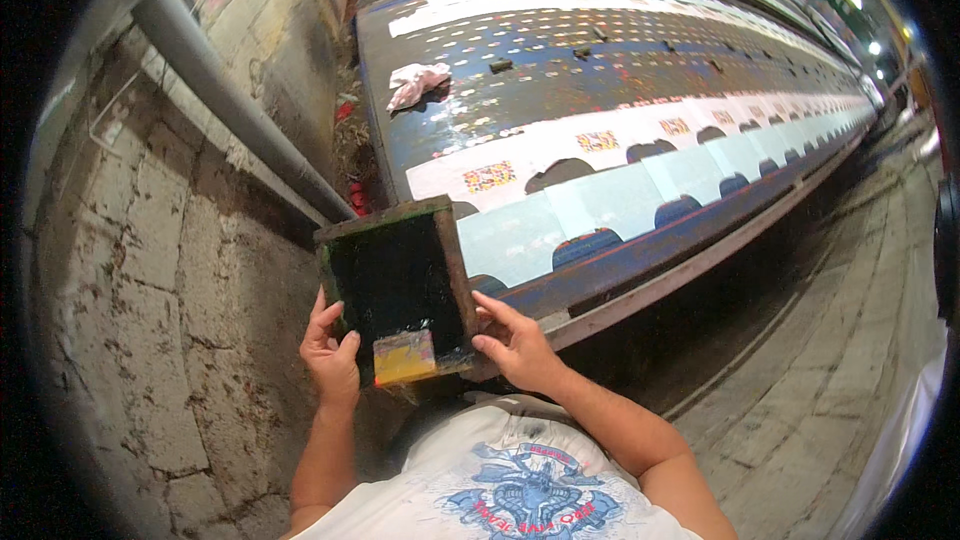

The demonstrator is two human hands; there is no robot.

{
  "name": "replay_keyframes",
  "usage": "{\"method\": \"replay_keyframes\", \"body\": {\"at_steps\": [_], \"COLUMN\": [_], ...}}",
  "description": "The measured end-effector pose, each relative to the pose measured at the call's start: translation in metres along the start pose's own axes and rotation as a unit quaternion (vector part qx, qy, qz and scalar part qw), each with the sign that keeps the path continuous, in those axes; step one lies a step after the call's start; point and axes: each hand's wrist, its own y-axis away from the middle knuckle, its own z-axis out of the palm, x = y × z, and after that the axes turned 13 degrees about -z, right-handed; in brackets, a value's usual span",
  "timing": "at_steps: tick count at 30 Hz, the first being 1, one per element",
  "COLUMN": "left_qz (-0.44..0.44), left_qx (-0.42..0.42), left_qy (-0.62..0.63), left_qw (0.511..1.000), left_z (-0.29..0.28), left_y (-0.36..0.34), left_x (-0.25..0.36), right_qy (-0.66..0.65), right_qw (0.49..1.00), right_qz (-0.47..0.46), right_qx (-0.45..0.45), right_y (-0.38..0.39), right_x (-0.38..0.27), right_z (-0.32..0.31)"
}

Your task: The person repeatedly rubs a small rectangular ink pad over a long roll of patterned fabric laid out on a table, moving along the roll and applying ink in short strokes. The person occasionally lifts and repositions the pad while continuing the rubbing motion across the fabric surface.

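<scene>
Between my hands is a shallow wooden-framed tray (pixel 460 270) with a dark, wet-looking inside, at the near left end of a long table. My left hand (pixel 333 355) grips its left side, thumb on the rim and fingers along the outer edge. On the opposite side my right hand (pixel 512 342) pinches the frame near its lower right corner. A small yellow and grey block (pixel 404 358) lies at the tray's near edge, close to my left thumb. What bears the tray from below is hidden.
The long printing table (pixel 480 130) runs off to the far right, bearing white and pale blue cloth strips (pixel 600 205) with printed patches. A crumpled pink rag (pixel 417 85) lies on it. At left, a grey pipe (pixel 230 100) slants before a rough wall; a walkway (pixel 800 340) runs at right.
</scene>
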Motion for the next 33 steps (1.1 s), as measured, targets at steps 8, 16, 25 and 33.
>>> {"method": "replay_keyframes", "body": {"at_steps": [8,16,25,33], "left_qz": [0.065,0.04,0.022,-0.019], "left_qx": [0.035,-0.014,0.009,0.011], "left_qy": [-0.064,-0.068,-0.078,-0.059], "left_qw": [0.995,0.997,0.997,0.998], "left_z": [0.143,0.217,0.238,0.233], "left_y": [0.004,0.017,0.012,0.013], "left_x": [-0.032,-0.046,-0.058,-0.069], "right_qy": [0.206,0.24,0.232,0.477], "right_qw": [0.976,0.961,0.962,0.86], "right_qz": [0.004,0.082,0.104,-0.18], "right_qx": [0.074,0.112,0.1,-0.007], "right_y": [-0.031,-0.016,-0.008,-0.008], "right_x": [0.008,0.017,0.022,-0.012], "right_z": [-0.111,-0.172,-0.2,-0.18]}}
